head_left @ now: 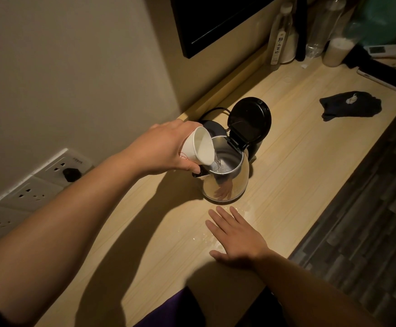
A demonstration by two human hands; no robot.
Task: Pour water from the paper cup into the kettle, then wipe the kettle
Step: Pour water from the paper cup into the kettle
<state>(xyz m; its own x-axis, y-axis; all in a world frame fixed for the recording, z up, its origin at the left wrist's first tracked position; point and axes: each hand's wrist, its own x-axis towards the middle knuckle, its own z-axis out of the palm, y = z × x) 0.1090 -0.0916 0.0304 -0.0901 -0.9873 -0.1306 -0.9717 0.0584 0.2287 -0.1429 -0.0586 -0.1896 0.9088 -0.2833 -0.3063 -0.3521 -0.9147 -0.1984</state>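
A shiny steel kettle stands on the wooden counter with its black lid hinged upright. My left hand grips a white paper cup, tipped sideways over the kettle's mouth. A thin stream of water runs from the cup's rim into the kettle. My right hand lies flat on the counter just in front of the kettle, fingers spread, holding nothing. A dark crumpled cloth lies on the counter to the far right.
Small water splashes glisten on the counter near my right hand. Bottles and a jar stand at the back by a dark screen. Wall sockets with a black plug sit at the left. A phone-like slab lies at far right.
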